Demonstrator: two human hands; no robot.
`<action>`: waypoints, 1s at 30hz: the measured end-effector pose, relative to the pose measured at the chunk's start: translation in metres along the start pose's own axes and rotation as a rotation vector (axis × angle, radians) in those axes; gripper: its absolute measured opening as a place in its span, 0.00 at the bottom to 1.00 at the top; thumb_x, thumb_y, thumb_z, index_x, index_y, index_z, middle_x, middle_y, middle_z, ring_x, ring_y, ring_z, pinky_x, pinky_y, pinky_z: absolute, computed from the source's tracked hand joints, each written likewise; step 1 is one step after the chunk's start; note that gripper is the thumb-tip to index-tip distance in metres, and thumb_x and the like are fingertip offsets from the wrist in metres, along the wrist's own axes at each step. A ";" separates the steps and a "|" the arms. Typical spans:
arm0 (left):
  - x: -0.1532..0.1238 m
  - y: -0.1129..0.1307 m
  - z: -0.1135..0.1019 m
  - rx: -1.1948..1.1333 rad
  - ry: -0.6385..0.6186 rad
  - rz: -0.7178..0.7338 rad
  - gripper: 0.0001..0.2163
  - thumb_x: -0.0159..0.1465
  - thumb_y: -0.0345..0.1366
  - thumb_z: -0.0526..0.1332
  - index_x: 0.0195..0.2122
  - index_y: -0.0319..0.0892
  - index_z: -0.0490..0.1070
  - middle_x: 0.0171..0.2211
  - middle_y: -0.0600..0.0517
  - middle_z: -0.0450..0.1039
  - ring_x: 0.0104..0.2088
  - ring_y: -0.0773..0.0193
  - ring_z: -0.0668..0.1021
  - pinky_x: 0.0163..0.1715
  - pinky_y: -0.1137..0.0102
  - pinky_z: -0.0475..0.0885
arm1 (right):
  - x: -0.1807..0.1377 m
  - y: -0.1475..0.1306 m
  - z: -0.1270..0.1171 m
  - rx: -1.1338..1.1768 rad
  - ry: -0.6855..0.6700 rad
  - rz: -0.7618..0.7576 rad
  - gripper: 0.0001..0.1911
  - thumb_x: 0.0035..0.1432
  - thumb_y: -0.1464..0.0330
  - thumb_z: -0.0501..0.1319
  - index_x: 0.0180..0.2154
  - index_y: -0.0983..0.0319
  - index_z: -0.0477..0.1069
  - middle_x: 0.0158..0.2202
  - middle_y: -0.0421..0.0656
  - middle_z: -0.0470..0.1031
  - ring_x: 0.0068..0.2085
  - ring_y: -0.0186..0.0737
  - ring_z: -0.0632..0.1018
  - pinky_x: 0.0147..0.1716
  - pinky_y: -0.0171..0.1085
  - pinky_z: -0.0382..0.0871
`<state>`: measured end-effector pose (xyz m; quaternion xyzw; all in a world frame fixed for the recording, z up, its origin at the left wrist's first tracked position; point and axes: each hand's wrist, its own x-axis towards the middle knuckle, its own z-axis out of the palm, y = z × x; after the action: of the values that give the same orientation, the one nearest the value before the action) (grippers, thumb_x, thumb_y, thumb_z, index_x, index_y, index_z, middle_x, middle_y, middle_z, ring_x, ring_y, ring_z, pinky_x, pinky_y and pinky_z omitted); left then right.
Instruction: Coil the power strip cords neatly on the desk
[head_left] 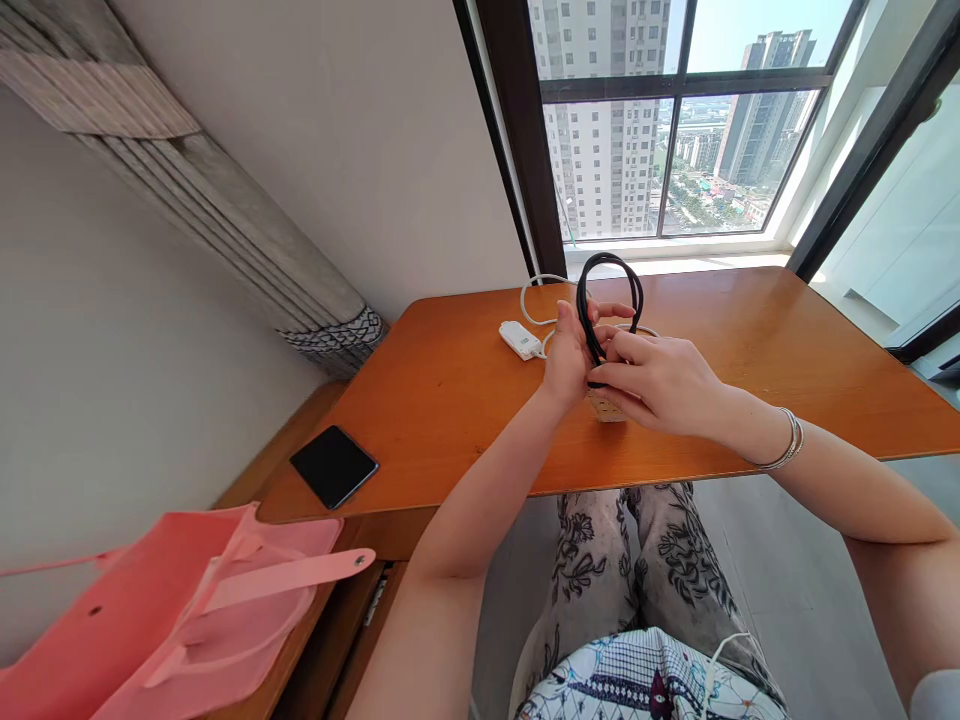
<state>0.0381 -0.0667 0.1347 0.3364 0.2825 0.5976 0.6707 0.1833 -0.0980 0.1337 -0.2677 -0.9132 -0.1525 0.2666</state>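
A black cable (pixel 634 284), wound into a loop, stands upright between my hands above the wooden table. My left hand (pixel 568 352) grips the coil from the left side, its fingers partly hidden behind the loop. With fingers pinched at the coil's lower end, my right hand (pixel 651 375) holds it from the right. Below my hands a small beige block-like object (pixel 606 408) rests on the table, mostly covered by them. Just left of my hands lies a white plug-like device (pixel 519 340) with a white cable (pixel 529 300) curving behind the coil.
The wooden table (pixel 450 400) runs along the window (pixel 675 130). A dark-screened tablet or phone (pixel 334 466) lies near its left front edge. At lower left, an open pink bag (pixel 195 600) sits beside the table. A grey curtain (pixel 247 230) hangs at the left wall.
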 end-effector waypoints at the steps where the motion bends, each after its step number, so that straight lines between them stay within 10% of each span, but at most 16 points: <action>1: -0.001 0.000 0.000 0.001 -0.008 -0.006 0.26 0.66 0.64 0.54 0.29 0.44 0.62 0.26 0.53 0.71 0.24 0.66 0.76 0.21 0.73 0.66 | 0.002 0.001 -0.002 0.004 -0.010 0.006 0.19 0.72 0.63 0.51 0.41 0.60 0.80 0.38 0.46 0.72 0.36 0.37 0.70 0.28 0.36 0.55; 14: 0.005 -0.010 -0.004 0.119 -0.134 -0.092 0.25 0.64 0.63 0.59 0.30 0.43 0.66 0.21 0.57 0.66 0.13 0.73 0.61 0.14 0.73 0.60 | 0.027 0.021 -0.025 0.146 0.074 0.285 0.10 0.61 0.65 0.63 0.44 0.62 0.73 0.41 0.44 0.67 0.35 0.37 0.68 0.32 0.35 0.60; 30: 0.005 -0.009 -0.008 0.280 -0.314 -0.084 0.22 0.63 0.54 0.67 0.26 0.42 0.62 0.15 0.60 0.60 0.12 0.76 0.56 0.14 0.78 0.53 | 0.022 0.042 -0.036 0.189 0.054 0.246 0.20 0.62 0.62 0.65 0.54 0.58 0.72 0.51 0.47 0.64 0.40 0.38 0.72 0.37 0.41 0.71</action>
<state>0.0383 -0.0617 0.1229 0.5032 0.2684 0.4642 0.6777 0.2056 -0.0703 0.1811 -0.3471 -0.8763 -0.0394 0.3318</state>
